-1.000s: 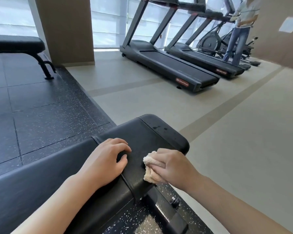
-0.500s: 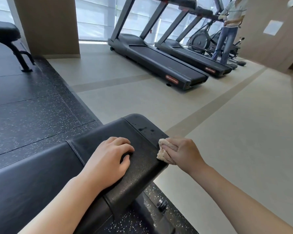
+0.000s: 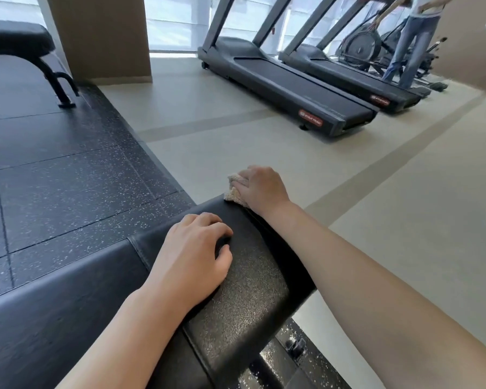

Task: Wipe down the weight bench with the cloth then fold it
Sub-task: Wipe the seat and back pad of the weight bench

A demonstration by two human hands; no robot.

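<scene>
Left hand [image 3: 192, 254]: bare, with no glove, ring or watch in sight; short nails show on the fingertips toward 1 o'clock.
Left forearm [image 3: 129, 329]: bare for its whole visible length, running off the frame toward 7 o'clock, with no sleeve or band on it.
Right hand [image 3: 261, 189]: bare, with no glove or ring; only its back and knuckles show.
Right forearm [image 3: 376, 279]: bare from wrist to frame edge toward 4 o'clock, with no cuff, strap or watch.
Sleeves: none reach into view on either arm.
</scene>
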